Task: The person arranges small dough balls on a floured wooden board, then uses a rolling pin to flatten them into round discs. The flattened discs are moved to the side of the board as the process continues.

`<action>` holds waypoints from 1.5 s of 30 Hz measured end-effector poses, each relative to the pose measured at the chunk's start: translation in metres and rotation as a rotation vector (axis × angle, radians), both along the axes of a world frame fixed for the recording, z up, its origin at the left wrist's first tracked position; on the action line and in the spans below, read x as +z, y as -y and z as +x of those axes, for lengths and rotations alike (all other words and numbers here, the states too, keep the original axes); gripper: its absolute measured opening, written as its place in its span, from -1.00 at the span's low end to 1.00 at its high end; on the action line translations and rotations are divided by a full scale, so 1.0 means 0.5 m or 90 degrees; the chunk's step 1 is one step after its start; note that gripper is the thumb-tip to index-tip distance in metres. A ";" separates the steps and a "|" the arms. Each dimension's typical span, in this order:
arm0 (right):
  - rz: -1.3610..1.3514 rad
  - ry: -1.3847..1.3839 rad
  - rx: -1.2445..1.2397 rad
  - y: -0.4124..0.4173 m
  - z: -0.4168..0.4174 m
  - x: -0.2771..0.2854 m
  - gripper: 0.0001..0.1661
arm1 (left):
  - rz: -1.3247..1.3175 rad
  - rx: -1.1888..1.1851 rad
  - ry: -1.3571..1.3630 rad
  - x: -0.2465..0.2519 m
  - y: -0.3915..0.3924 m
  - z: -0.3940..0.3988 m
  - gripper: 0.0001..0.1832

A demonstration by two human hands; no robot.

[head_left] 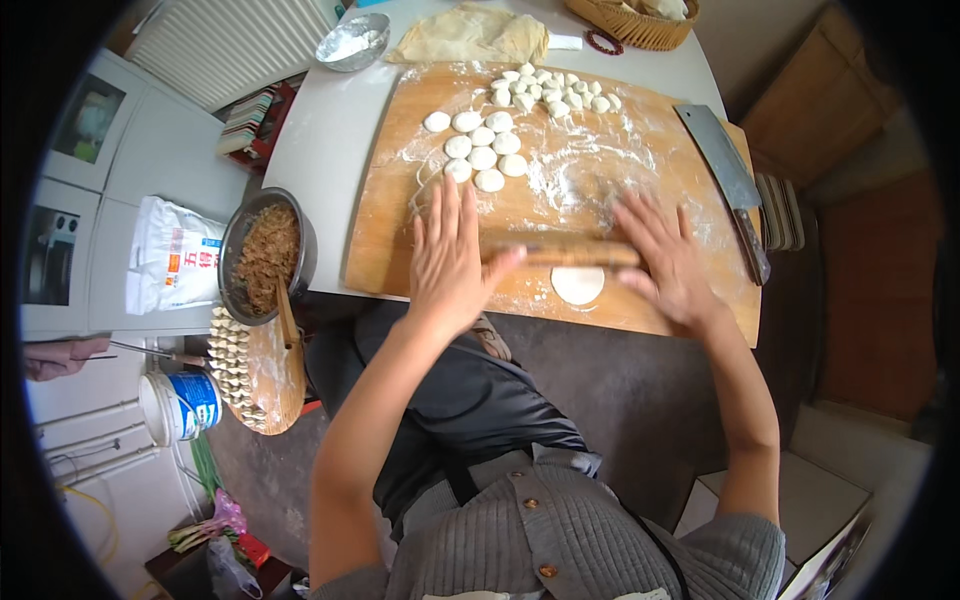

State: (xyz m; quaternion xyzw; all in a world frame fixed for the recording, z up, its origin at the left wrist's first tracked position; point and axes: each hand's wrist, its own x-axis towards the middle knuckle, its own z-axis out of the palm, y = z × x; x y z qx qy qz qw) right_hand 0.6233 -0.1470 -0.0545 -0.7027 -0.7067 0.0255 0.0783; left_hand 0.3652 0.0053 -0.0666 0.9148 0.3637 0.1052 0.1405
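Observation:
A wooden rolling pin (pixel 570 252), blurred, lies crosswise on the floured wooden board (pixel 420 217). My left hand (pixel 448 259) is flat with fingers extended at its left end, the thumb along it. My right hand (pixel 664 259), also blurred, rests over its right end with fingers spread. Just under the pin, on the near side, is a round, thin dough wrapper (pixel 577 285). Beyond my left hand are several flattened dough discs (pixel 482 157). Farther back sits a heap of small dough pieces (pixel 555 90). A cleaver (pixel 720 157) lies at the board's right edge.
Left of the board stands a metal bowl of filling (pixel 268 247) with wooden utensils (pixel 286 311). Below it, a round wooden board (pixel 281 382) holds rows of dumplings (pixel 229 360). A flour bowl (pixel 354 43), a cloth (pixel 472 36) and a wicker basket (pixel 652 30) are along the table's far side.

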 end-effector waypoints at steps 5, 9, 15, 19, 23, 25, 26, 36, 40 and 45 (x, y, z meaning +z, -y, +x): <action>-0.028 -0.010 0.022 0.050 -0.041 0.021 0.07 | 0.023 -0.041 -0.027 -0.009 0.044 -0.050 0.00; 0.016 0.013 -0.006 0.046 -0.026 -0.004 0.05 | 0.000 -0.028 -0.004 0.009 0.017 -0.014 0.04; -0.019 0.020 0.073 0.109 -0.058 0.022 0.05 | -0.030 -0.080 -0.002 0.008 0.055 -0.083 -0.07; 0.009 0.013 0.017 0.104 -0.044 -0.008 0.03 | 0.019 -0.047 0.008 0.007 0.024 -0.041 -0.21; -0.015 0.039 0.123 0.204 -0.063 -0.038 0.00 | 0.050 -0.122 0.077 0.020 0.078 -0.093 -0.53; 0.007 0.016 0.092 0.187 -0.047 -0.009 -0.03 | -0.002 -0.100 0.065 0.027 0.075 -0.082 -0.58; 0.125 -0.055 0.030 0.169 -0.048 0.015 -0.20 | 0.003 -0.082 0.090 0.023 0.073 -0.080 -0.59; 0.144 -0.146 -0.083 -0.051 -0.094 0.047 -0.87 | 0.060 0.164 0.380 -0.010 -0.033 -0.067 -0.61; 0.048 -0.137 -0.049 -0.075 -0.092 0.038 -0.89 | 0.124 0.216 0.404 -0.027 -0.054 -0.072 -0.60; 0.021 -0.218 -0.036 -0.087 -0.100 0.053 -0.91 | 0.160 0.247 0.425 -0.063 -0.053 -0.077 -0.58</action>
